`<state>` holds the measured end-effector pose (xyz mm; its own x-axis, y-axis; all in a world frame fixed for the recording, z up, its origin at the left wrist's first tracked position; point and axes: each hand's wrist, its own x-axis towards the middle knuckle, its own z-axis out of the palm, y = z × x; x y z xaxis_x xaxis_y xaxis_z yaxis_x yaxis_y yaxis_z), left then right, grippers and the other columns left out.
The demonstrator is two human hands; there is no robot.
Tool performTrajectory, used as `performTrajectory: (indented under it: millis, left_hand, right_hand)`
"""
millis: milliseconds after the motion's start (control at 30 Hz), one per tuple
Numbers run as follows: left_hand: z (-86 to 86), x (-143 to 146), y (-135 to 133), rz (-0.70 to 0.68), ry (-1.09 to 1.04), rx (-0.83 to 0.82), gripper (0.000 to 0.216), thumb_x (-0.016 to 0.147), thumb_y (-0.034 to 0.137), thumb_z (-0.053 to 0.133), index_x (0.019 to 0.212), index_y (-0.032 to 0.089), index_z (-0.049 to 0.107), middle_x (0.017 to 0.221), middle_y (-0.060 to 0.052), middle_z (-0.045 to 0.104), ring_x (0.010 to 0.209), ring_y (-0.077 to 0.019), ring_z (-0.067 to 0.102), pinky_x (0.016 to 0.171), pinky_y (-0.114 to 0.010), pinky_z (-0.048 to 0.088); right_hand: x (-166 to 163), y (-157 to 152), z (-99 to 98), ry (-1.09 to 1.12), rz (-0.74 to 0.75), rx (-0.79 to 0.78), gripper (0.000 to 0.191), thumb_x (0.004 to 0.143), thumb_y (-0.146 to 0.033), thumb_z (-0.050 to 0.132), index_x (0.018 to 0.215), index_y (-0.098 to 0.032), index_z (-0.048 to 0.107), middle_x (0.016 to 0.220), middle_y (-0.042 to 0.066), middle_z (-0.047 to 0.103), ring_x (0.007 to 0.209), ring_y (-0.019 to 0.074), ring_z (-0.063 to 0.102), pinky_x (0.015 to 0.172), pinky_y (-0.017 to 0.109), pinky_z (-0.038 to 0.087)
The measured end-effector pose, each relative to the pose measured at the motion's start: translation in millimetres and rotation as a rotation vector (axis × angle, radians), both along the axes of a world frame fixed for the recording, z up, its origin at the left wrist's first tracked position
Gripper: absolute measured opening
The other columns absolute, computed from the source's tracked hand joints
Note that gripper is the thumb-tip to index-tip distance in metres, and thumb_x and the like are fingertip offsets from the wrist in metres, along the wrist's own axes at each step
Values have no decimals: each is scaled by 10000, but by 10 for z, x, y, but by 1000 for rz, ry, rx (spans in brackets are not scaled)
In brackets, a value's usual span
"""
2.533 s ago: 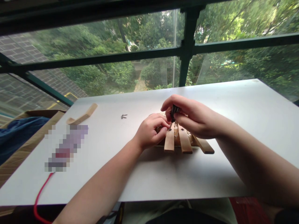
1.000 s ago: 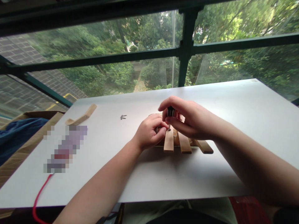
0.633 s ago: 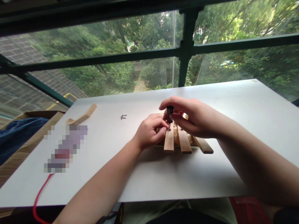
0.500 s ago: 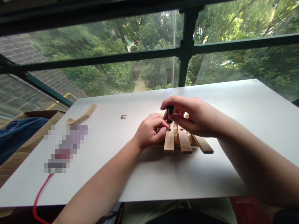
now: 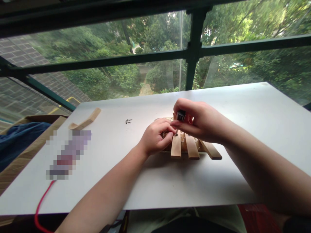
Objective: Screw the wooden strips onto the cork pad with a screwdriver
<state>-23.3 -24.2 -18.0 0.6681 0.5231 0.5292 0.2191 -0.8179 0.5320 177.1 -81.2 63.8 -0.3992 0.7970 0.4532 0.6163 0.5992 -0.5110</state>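
My right hand [image 5: 194, 119] is closed around the black handle of a screwdriver [image 5: 180, 115], which leans to the right. Its thin shaft reaches down to a dark screw spot on the left wooden slat [image 5: 176, 149]. Right beside the tip, the fingers of my left hand [image 5: 156, 134] are curled with thumb and forefinger close together at the slat's edge; what they grip is hidden. A middle slat [image 5: 193, 149] and a slanted right slat [image 5: 212, 151] lie alongside. Beneath them is a brown, shiny, plastic-wrapped piece [image 5: 183, 144], mostly covered by my hands.
Several small dark screws [image 5: 128, 121] lie on the white table [image 5: 116, 161]. Farther left are a curved wooden piece [image 5: 85, 120] and a blurred-out object [image 5: 70, 153] near a red cord [image 5: 43, 197]. A cardboard box [image 5: 31, 152] with blue cloth stands beyond the left edge.
My right hand has turned, tipping the screwdriver handle to the right and covering the middle slat's hole more. The tip stays on the left slat. My left hand has hardly moved.
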Motion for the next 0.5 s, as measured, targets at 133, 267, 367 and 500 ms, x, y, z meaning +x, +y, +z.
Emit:
performTrajectory:
  millis: [133,267,367,500]
  left_hand:
    - [-1,-3,-4,8,0,21,101,825,148,566,809,181,660,900,-45,667,867,-169,610,840,-327,518]
    - [2,1,-2,1,-4,31,88,828,154,573,805,179,654,900,-47,670,864,-169,605,824,-320,512]
    - [9,5,-2,2,-11,45,81,823,149,575,795,176,646,900,-45,663,881,-170,598,834,-316,503]
    - [17,4,-8,14,5,49,93,827,136,564,815,171,650,872,-38,657,861,-163,593,829,-308,495]
  right_hand:
    - [-3,17,-23,12,-52,-2,204,868,-315,616,833,-210,445,690,-38,529,600,97,412,544,224,325]
    - [-30,13,-34,30,-35,-19,118,880,-274,590,897,-195,503,744,-18,569,630,102,455,572,229,349]
    - [-45,4,-47,89,52,-29,96,882,-203,569,971,-179,545,798,-5,605,656,98,497,600,221,377]
    - [-29,-19,-37,90,140,-32,104,880,-172,553,984,-179,549,761,-17,593,636,92,481,589,220,369]
